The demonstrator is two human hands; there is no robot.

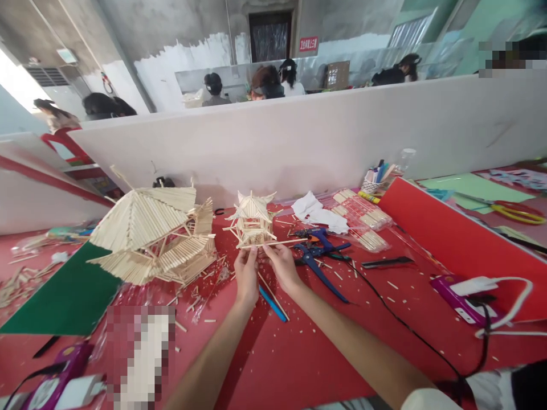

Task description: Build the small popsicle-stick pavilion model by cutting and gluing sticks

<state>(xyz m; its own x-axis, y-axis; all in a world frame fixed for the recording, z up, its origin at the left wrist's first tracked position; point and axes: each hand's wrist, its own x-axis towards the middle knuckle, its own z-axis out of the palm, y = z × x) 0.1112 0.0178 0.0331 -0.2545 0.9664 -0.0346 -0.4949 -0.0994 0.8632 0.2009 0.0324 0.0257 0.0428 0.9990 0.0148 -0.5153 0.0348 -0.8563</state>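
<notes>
A small pavilion model (253,221) made of thin wooden sticks stands on the red table (299,359) in the middle. My left hand (247,275) and my right hand (281,266) are both pinched on a long thin wooden stick (277,242) that lies across the model's base. A larger stick-built pavilion (154,236) stands to the left, partly on a green mat (64,296).
A blue glue gun (318,250) with a black cord lies right of my hands, a blue pen (272,303) below them. Stick packets (363,219), white tissue (318,213), a pen cup (376,176), scissors (513,210), purple devices (461,296). A white partition (299,136) with people behind.
</notes>
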